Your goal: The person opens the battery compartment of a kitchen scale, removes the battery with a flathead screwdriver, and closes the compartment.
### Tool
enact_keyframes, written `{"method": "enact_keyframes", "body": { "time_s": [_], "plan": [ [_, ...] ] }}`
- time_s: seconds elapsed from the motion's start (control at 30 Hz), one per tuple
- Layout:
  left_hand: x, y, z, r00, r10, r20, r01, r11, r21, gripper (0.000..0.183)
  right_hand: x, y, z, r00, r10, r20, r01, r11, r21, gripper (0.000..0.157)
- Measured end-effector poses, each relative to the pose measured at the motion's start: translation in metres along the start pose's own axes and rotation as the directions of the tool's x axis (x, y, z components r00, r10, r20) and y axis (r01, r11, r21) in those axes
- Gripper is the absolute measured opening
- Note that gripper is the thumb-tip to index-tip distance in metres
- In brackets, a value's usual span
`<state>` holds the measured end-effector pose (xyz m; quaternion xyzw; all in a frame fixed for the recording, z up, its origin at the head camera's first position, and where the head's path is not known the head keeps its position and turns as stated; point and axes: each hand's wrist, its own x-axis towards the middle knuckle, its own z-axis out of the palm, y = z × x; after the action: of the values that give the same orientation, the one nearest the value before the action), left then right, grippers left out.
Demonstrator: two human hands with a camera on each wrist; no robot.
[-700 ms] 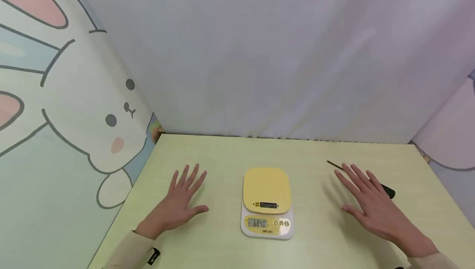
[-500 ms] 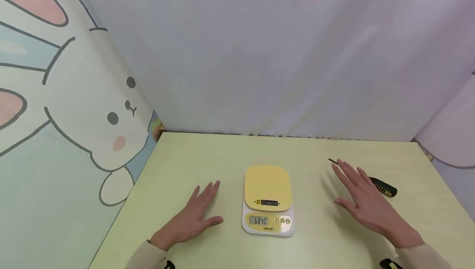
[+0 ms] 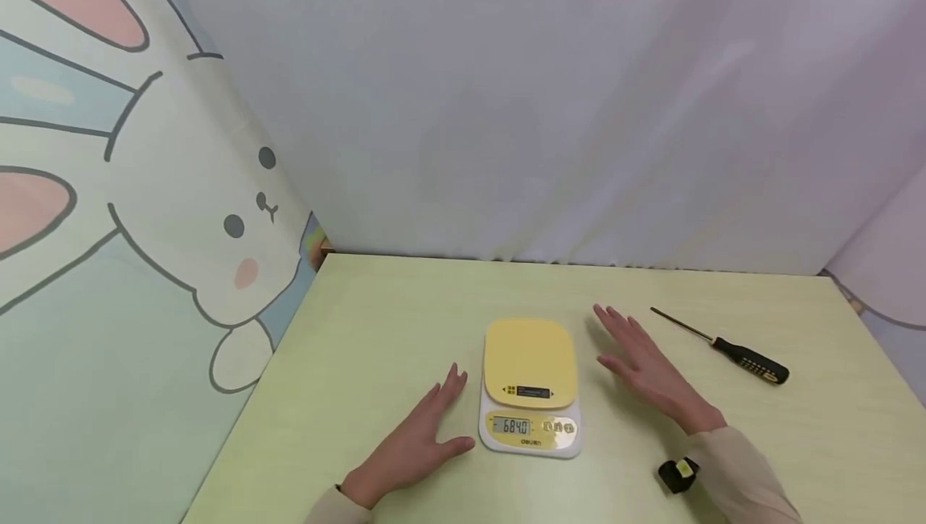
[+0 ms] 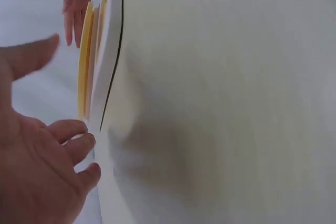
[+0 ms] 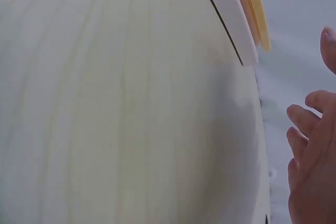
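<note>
Beside the yellow-topped scale (image 3: 531, 357) on the counter (image 3: 394, 307), our left hand (image 3: 415, 446) and right hand (image 3: 647, 370) grip nothing, fingers extended, thumbs apart.

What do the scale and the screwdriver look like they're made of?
Scale: probably plastic; its yellow plate looks smooth and matte without glare, its button panel glossy with a highlight. Screwdriver: thick black handle, likely plastic or rubber; thin straight shaft, presumably metal, finishes unclear.
</note>
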<state>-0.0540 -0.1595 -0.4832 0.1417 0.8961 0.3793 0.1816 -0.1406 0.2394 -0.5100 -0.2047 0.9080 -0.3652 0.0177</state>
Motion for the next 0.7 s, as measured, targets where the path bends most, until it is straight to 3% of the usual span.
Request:
{"method": "enact_keyframes", "body": {
  "time_s": [0.13, 0.23, 0.47, 0.7],
  "plan": [
    [-0.001, 0.004, 0.015, 1.000, -0.004, -0.022, 0.005, 1.000, 0.027, 0.092, 0.013, 0.003, 0.016, 0.999, 0.003, 0.043, -0.011, 0.980, 0.198, 0.067],
    [0.001, 0.007, 0.024, 0.999, 0.005, -0.047, -0.006, 1.000, -0.012, 0.094, 0.018, 0.003, 0.025, 0.999, 0.012, 0.044, -0.023, 0.965, 0.261, 0.065],
    [0.008, 0.009, 0.035, 0.991, -0.009, -0.137, 0.002, 0.999, -0.053, 0.105, 0.028, -0.004, 0.042, 1.000, 0.030, 0.000, -0.029, 0.963, 0.267, 0.061],
    [0.018, 0.009, 0.043, 0.993, 0.019, -0.116, -0.045, 0.974, -0.224, 0.102, 0.026, -0.005, 0.051, 0.986, -0.048, -0.160, 0.072, 0.986, 0.148, 0.052]
  ]
}}
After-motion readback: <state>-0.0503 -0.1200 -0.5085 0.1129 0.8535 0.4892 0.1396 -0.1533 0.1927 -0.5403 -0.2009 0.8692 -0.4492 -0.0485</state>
